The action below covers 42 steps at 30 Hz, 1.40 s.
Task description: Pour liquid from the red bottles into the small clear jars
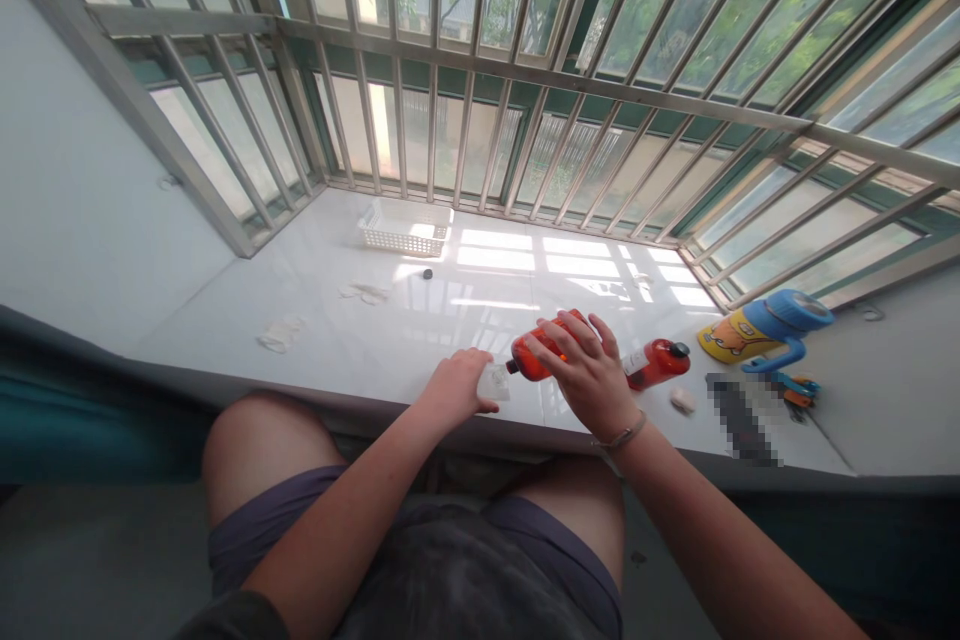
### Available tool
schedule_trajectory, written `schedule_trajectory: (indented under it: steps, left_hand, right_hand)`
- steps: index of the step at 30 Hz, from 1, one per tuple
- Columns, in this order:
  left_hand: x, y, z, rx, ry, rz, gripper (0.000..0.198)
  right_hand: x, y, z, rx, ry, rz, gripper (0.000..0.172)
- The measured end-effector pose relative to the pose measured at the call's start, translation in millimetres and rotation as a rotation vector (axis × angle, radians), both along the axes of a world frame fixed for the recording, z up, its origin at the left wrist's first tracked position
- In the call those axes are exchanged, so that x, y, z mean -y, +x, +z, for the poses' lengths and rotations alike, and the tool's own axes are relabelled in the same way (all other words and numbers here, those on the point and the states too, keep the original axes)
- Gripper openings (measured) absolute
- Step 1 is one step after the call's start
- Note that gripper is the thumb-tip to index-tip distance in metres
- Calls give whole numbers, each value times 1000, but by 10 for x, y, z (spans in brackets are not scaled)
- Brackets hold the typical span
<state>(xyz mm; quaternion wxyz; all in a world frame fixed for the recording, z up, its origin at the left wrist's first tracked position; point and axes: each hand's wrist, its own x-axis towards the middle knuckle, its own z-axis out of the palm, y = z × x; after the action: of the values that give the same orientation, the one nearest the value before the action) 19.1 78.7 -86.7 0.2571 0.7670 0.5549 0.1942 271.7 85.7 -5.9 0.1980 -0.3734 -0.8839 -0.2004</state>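
My right hand (pixel 589 370) is wrapped round a red-orange see-through bottle (pixel 529 362). The bottle is tipped on its side, its dark neck pointing left. Just beyond that neck is a small clear cup (pixel 494 382), which my left hand (pixel 459 388) grips between thumb and fingers. Whether liquid is flowing from the bottle I cannot tell. A second red bottle (pixel 651 366) with a black cap and a pale label stands right of my right hand. Farther back on the white sill lies a small black cap (pixel 427 274).
A white perforated basket (pixel 405 238) sits at the back, near the window bars (pixel 480 70). Pale gloves (pixel 280 333) lie at left. On the right are a blue-and-yellow flask (pixel 757 328), a small whitish lump (pixel 682 401) and a blurred-out dark object (pixel 742 418).
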Motion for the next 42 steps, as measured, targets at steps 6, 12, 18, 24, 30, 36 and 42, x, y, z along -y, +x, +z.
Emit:
schedule_trajectory:
  steps: [6,12,18,24,30,36,42]
  left_hand:
    - [3,3,17,4,1,3,79]
    - [13,11,86,-22,-17,-2,76]
    - [44,-33,49,19,-12,8,75]
    - [51,-196,-69,168,-45,34,79]
    - [-83,-401,-112,212,-74,46,84]
    - [-298,-589,-74,125,-59,128,92]
    - [-489,-974,-122,228,-42,50,114]
  right_hand:
    - [-5,7,10,19,4,4,53]
    - [52,-65,-147,-20,-35,-24,56]
    - [259,-209,-447,-210,-104,-134,59]
    - [331,-268,-900,-578,-252,-144,62]
    - [180,-338,-1194,-929,-542,-161,76]
    - [-27,-385,-1388,-1148,-727,-131,80]
    - [-41,-419,-1443,-1182,-781,-144,83]
